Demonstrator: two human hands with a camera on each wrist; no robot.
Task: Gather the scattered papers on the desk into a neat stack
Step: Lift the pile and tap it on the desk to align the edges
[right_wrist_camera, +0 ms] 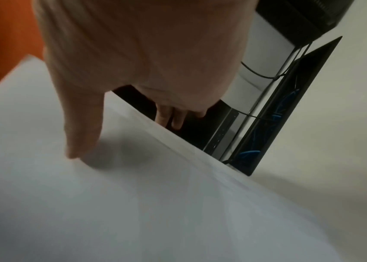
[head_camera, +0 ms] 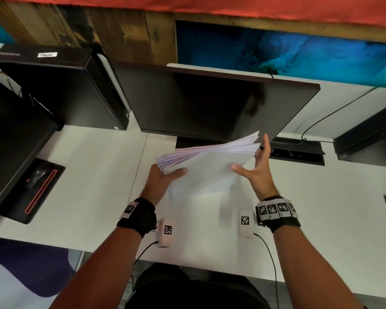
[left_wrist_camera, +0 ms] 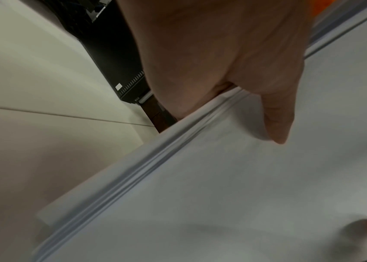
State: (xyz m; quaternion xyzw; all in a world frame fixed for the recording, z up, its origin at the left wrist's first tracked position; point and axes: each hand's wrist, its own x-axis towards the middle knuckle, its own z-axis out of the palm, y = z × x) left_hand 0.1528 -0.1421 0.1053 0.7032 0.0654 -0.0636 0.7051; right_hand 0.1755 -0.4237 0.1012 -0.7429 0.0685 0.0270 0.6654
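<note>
A thick stack of white papers (head_camera: 210, 168) is held tilted above the white desk (head_camera: 94, 166), in front of the monitor. My left hand (head_camera: 163, 178) grips its left edge, thumb on the near face and fingers behind. In the left wrist view the thumb (left_wrist_camera: 278, 124) presses the top sheet of the papers (left_wrist_camera: 222, 195), whose edges look uneven. My right hand (head_camera: 257, 166) is spread at the stack's right edge, fingers straight up. In the right wrist view its thumb (right_wrist_camera: 79, 134) lies against the papers (right_wrist_camera: 133, 203), with the fingers past the far edge.
A dark monitor (head_camera: 210, 103) stands right behind the papers. A black computer case (head_camera: 60, 85) lies at the back left. A mouse sits on a black pad (head_camera: 31, 190) at the left. An open cable box (head_camera: 296, 152) and another black unit (head_camera: 370, 141) are at the right.
</note>
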